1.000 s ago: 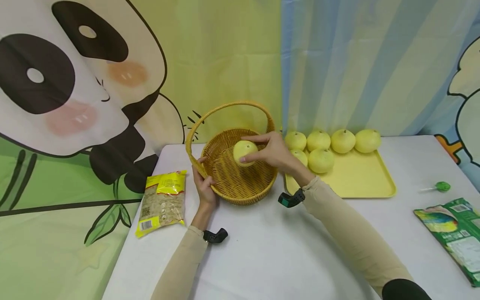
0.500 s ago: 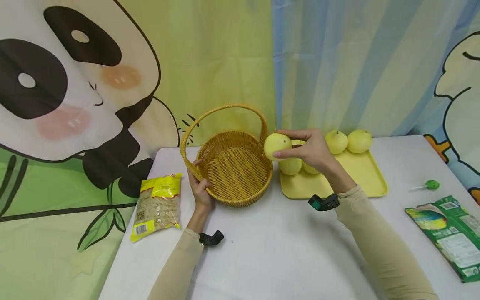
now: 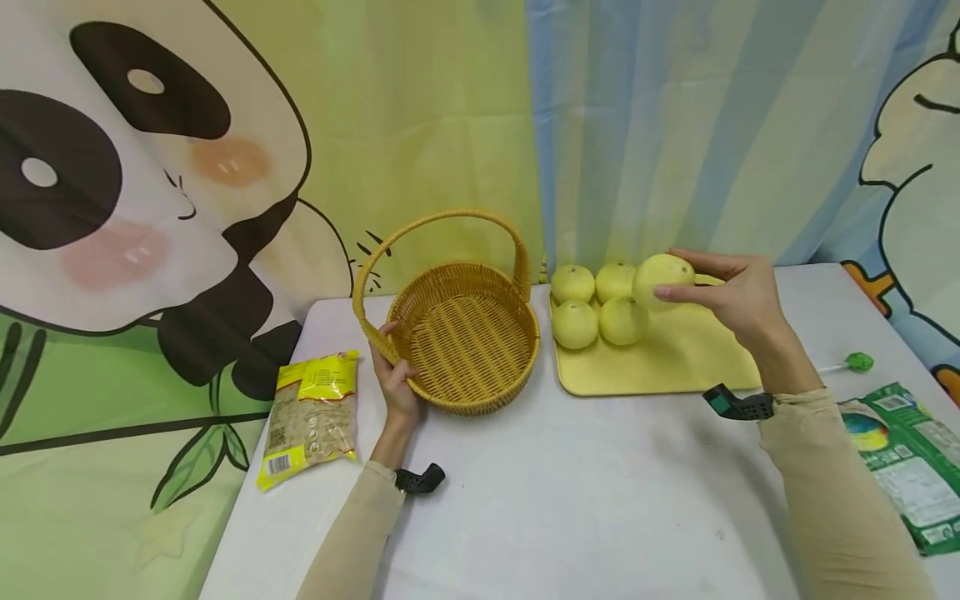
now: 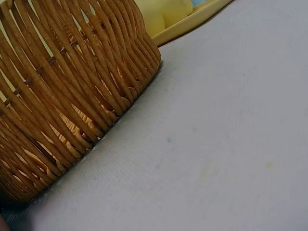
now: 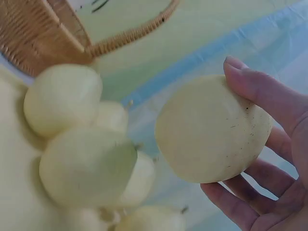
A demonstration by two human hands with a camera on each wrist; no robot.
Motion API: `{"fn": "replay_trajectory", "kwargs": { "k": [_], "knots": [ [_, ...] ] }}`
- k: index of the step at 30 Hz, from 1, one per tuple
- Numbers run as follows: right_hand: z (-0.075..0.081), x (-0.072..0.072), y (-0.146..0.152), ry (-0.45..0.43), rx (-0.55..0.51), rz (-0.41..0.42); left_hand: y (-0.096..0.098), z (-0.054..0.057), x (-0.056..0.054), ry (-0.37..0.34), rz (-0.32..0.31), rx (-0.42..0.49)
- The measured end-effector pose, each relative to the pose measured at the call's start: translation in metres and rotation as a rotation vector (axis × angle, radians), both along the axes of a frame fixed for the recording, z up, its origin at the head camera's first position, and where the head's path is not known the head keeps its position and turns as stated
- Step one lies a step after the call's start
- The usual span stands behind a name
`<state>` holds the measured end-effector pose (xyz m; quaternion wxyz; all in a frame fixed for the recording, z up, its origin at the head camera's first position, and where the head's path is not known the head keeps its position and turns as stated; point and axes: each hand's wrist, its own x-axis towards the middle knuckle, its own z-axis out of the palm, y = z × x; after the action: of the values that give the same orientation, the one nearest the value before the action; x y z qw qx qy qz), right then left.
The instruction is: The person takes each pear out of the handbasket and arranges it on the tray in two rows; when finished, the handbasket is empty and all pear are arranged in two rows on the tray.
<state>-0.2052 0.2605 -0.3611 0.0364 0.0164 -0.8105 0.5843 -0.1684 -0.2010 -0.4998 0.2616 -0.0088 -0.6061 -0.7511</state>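
Note:
In the head view my left hand [image 3: 397, 387] grips the left side of a round wicker basket [image 3: 468, 400], thumb over the rim by the handle's foot. The basket's woven bottom shows bare. My right hand [image 3: 750, 304] holds a pale yellow pear [image 3: 662, 279] above the yellow tray [image 3: 675, 371]. Thumb and fingers close round this pear [image 5: 211, 130] in the right wrist view. Several similar pears [image 3: 575, 325] sit on the tray's left part. The left wrist view shows the basket wall [image 4: 72, 82] on the table, with most of the left hand out of frame.
A yellow-topped bag [image 3: 311, 417] lies left of the basket. On the right are a green lollipop [image 3: 858, 362] and a green packet [image 3: 915, 475], partly hidden by the right sleeve. Printed curtains [image 3: 435, 108] hang behind the white table [image 3: 525, 500].
My right hand has carried the pear from inside the basket rightward to above the tray. The left hand stays on the basket. The head view has shifted slightly.

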Motion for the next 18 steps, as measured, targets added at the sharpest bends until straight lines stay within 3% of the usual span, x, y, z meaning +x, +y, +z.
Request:
{"fn": "replay_trajectory", "kwargs": {
  "k": [7,13,18],
  "knots": [
    [-0.021,-0.002,0.027,-0.099,0.271,-0.078,-0.001,0.001,0.000,0.002,0.006,-0.002],
    [-0.045,-0.005,0.036,-0.149,0.310,-0.093,-0.001,-0.001,0.001,-0.019,0.009,-0.037],
    [-0.057,-0.007,0.038,-0.114,0.341,-0.097,-0.002,0.000,0.003,-0.034,0.011,-0.034]
  ]
}}
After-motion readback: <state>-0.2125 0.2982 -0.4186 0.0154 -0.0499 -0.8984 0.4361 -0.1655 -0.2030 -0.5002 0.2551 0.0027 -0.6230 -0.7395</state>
